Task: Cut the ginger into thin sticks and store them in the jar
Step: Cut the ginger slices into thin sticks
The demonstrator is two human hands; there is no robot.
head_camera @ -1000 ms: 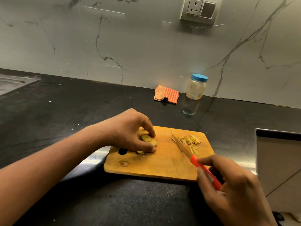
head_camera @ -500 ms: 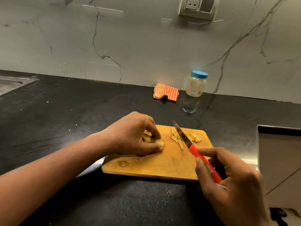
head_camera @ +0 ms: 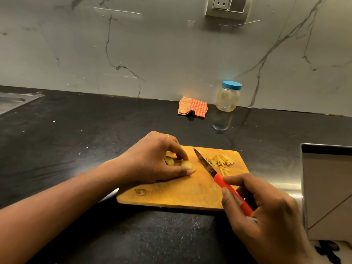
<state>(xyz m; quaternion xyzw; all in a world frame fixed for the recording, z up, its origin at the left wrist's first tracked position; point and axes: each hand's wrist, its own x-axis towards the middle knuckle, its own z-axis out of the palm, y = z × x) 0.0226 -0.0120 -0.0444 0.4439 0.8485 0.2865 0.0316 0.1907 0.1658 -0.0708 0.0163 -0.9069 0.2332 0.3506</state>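
Ginger slices [head_camera: 186,163] under left hand [head_camera: 152,161]; lidded jar [head_camera: 227,99] behind.

No readable text, labels, brands or numbers anywhere in view.
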